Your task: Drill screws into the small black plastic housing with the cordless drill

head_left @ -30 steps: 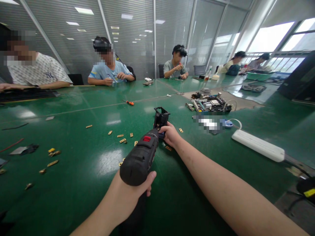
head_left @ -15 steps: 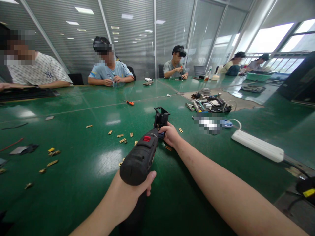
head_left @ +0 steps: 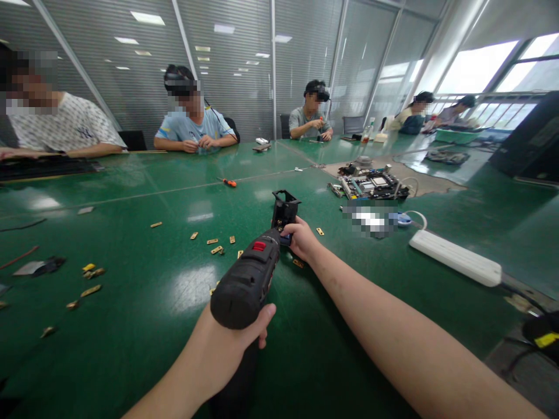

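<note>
My left hand is wrapped round the grip of a black cordless drill with a red switch on top. The drill points away from me, its front end up against a black plastic housing with an open frame at the top. My right hand grips this housing low on its right side, just above the table. A small brass-coloured part shows inside the housing near the drill's nose. The bit's tip is hidden. Several brass plates lie left of the drill, and another brass plate lies below my right hand.
On the green table lie an orange screwdriver, a circuit board and a white power strip. Brass fittings are scattered at left. Several people sit along the far side, one person in light blue.
The view has shifted very slightly, so everything sits a little further left. Both hands, the drill and the housing keep the same position relative to each other.
</note>
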### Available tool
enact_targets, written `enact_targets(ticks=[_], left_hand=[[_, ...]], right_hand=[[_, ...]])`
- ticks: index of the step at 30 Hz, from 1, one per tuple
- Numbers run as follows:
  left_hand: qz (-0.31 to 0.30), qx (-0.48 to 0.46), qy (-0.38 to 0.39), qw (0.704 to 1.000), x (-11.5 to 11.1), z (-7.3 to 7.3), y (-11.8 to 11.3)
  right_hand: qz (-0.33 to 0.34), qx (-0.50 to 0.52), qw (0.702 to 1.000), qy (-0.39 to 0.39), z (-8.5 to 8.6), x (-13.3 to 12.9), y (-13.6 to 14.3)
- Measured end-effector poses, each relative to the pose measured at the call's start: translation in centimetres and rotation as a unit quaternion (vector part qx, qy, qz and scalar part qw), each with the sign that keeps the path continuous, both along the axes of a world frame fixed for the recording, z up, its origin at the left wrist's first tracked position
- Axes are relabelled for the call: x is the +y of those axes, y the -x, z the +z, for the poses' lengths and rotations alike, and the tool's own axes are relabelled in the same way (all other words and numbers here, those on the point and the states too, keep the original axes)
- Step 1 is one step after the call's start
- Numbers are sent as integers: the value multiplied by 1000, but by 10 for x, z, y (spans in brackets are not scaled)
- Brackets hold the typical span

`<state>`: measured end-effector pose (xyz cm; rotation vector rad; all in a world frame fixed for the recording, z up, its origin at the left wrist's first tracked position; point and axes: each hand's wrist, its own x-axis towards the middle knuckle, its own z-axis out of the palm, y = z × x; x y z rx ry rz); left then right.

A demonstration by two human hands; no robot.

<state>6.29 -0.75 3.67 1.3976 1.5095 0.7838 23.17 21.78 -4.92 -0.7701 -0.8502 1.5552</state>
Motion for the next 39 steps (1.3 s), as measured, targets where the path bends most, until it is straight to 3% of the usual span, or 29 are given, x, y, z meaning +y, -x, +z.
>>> enact_targets(ticks=[39], left_hand=[[12,-47,-23,999,-1,-7,2]], right_hand=[[-7,-3,1000,-6,0,1,-2]])
